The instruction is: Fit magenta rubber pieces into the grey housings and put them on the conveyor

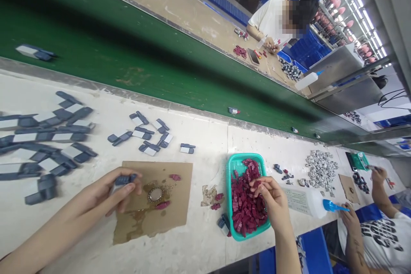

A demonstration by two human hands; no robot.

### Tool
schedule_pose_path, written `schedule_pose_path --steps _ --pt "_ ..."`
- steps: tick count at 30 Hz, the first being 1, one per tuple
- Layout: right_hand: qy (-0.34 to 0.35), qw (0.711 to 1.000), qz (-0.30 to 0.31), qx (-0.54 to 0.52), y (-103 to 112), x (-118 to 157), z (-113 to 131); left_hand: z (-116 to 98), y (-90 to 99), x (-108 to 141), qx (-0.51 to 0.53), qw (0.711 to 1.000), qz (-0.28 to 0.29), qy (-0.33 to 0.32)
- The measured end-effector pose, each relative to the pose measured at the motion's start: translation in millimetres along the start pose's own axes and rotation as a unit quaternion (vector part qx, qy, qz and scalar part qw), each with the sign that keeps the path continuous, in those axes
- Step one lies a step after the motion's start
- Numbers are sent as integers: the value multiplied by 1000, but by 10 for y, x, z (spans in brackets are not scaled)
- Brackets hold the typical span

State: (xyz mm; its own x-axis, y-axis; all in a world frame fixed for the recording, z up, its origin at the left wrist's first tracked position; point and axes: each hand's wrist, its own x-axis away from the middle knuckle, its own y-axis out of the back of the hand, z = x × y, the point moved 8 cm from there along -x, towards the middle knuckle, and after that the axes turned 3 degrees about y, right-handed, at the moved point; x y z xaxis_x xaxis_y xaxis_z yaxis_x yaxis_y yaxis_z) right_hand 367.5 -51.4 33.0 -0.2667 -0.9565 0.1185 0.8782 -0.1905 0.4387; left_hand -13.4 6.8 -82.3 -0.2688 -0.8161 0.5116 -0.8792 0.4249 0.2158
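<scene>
My left hand [117, 195] is closed around a small grey-and-dark-blue plastic part [126, 179], above the left side of a brown cardboard sheet [180, 214]. On that sheet lie a small round dish [155, 195], ringed by a wet stain, and two maroon pieces, one of them a maroon piece [162, 205] beside the dish. Over the right side of a teal plastic basket [229, 192] is my right hand [273, 199]. Its thumb and fingers pinch a small maroon plastic piece [257, 184], partly hidden by the fingertips. Many maroon pieces [245, 205] fill the basket.
Grey-and-blue parts [48, 137] spread over the table's left. A bottle with a blue nozzle [303, 200] lies right of the basket, near a pile of pale parts [321, 167]. A green conveyor [154, 68] runs behind. One co-worker [272, 17] sits across, another [379, 231] at right.
</scene>
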Motion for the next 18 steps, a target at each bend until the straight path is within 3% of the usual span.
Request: schedule_pose_path --steps 4,8,13,18 --pt "-51 984 -11 -169 -331 77 91 -120 -21 46 97 995 -29 -13" --pt "-72 976 12 -207 -770 131 153 -364 -20 112 113 993 -39 -20" --pt "-30 988 39 -149 -1264 115 214 -485 18 130 131 991 -38 -4" --pt "103 989 104 7 -1664 107 416 -341 -12 83 202 979 -32 30"
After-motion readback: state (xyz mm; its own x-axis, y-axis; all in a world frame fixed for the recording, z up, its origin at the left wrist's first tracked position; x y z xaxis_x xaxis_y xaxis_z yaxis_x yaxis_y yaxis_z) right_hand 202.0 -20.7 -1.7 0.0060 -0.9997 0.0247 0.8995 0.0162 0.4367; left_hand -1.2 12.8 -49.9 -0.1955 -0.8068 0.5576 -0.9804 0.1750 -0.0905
